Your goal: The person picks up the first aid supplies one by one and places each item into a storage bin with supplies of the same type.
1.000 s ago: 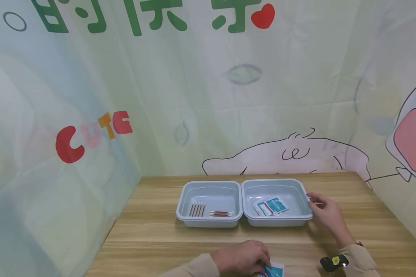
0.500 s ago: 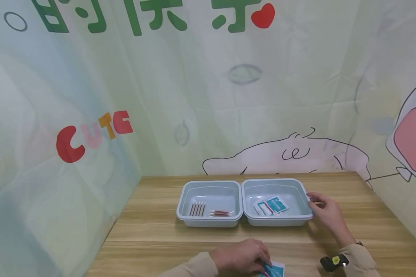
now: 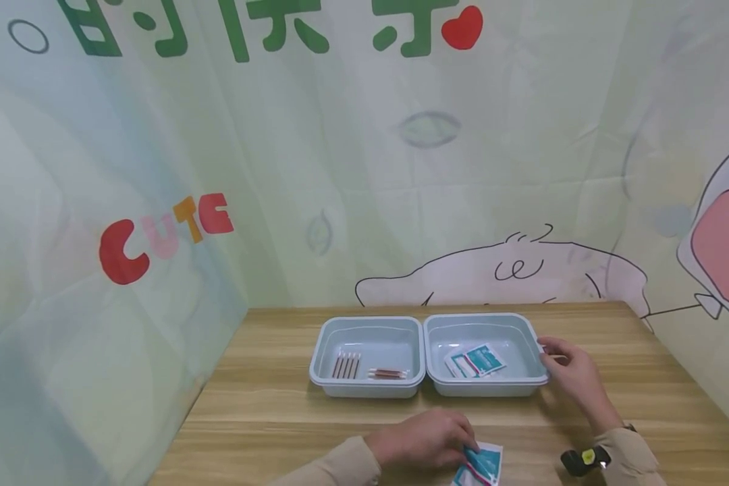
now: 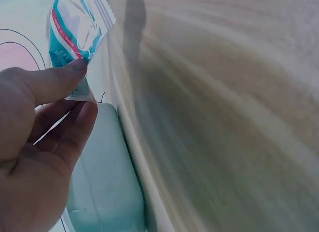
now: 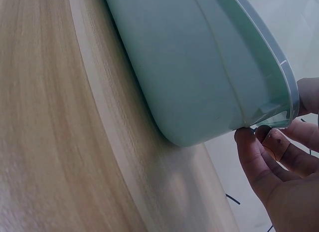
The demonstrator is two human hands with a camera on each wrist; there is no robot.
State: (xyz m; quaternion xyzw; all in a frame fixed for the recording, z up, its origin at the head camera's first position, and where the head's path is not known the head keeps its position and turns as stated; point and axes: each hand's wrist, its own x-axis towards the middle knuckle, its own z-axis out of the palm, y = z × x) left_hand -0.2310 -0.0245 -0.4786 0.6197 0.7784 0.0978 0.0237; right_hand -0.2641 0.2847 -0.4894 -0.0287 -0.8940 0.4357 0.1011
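My left hand pinches a teal-and-white sachet with a red stripe, in front of the two trays. The left wrist view shows the thumb on the printed face of that sachet, and its crimped edge pointing away. My right hand grips the right-hand rim of the right light-blue plastic tray. From the right wrist, fingertips are seen beneath the rim and another digit over it. Inside that tray lie overlapping sachets of the same print.
Against the right tray stands a matching left tray. It holds a row of brown-stemmed swabs and a small bunch of swabs lying crosswise. Both trays rest on a wood-grain table, with a printed cloth hanging behind.
The left hand has shifted slightly forward, toward the trays, with the sachet, so more of the sachet shows. The right hand and both trays have stayed put.
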